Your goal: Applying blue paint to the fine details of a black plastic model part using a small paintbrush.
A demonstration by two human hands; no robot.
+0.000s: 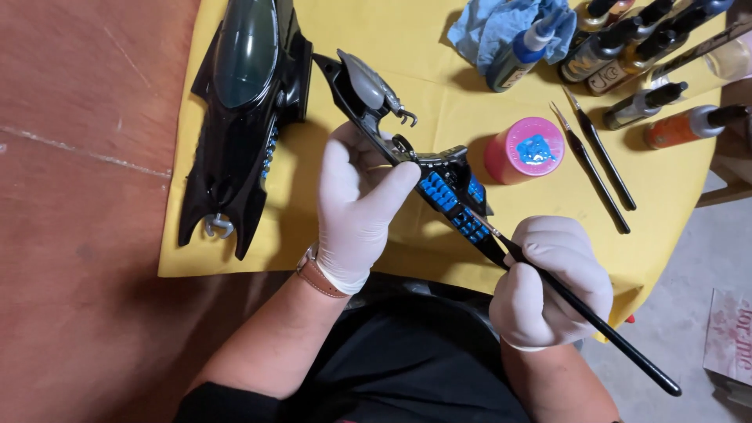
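Observation:
My left hand [356, 204], in a white glove, grips a black model part [407, 157] with a grey canopy and rows of blue-painted vents, held above the yellow cloth [439, 94]. My right hand [548, 282], also gloved, holds a thin black paintbrush [587, 317]. Its tip touches the blue vents near the part's lower end. A pink pot [525, 150] with blue paint on its top stands just behind the part.
A large black model vehicle body [243, 117] lies on the cloth at left. Two spare brushes [599, 164] lie at right, by several paint bottles [627, 47] and a blue rag [493, 27]. Brown table surface [78, 196] extends left.

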